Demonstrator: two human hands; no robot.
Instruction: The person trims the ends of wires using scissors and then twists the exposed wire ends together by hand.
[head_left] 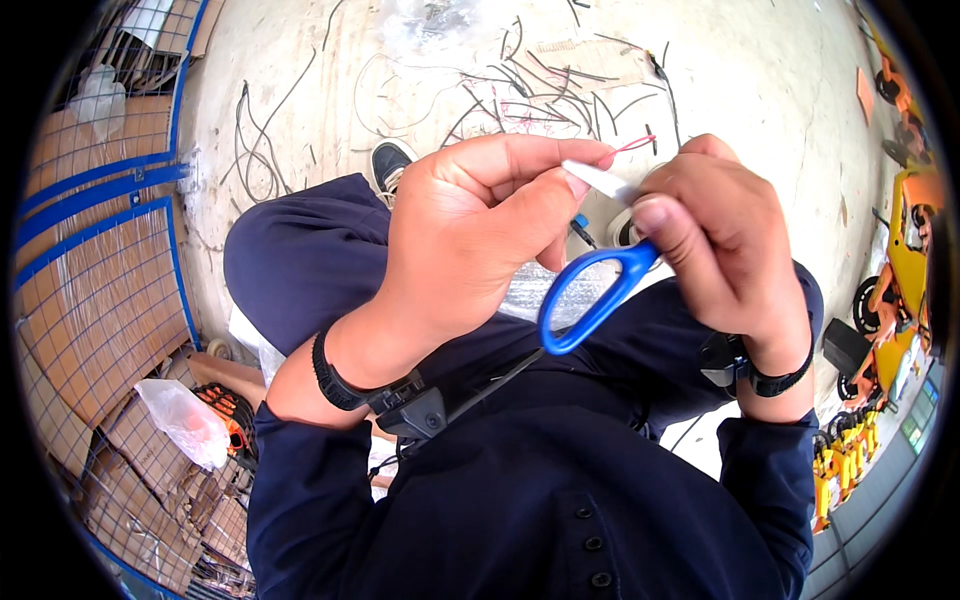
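The left hand (470,215) is closed in a pinch, its thumb and forefinger gripping a short red wire (634,146), whose far end projects to the right beyond the fingertips. The right hand (715,230) is curled around a pair of scissors (640,260) with a blue handle; one loop of the handle hangs free below the hand, toward the near left. The pale blade points left and lies at the tip of the left thumb, just on the near side of the wire; whether it touches the wire cannot be told. Each wrist bears a black strap, the left one (335,378) carrying a dark box. Both hands are held above the lap, between knees in dark trousers (300,235). On the pale floor (330,110) beyond lie scattered wire scraps (548,100), mostly dark. A dark shoe (391,163) stands on the far side of the left knee. At left, a blue mesh fence (110,193) fronts brown cardboard (100,300); at right stand yellow machines (910,225).
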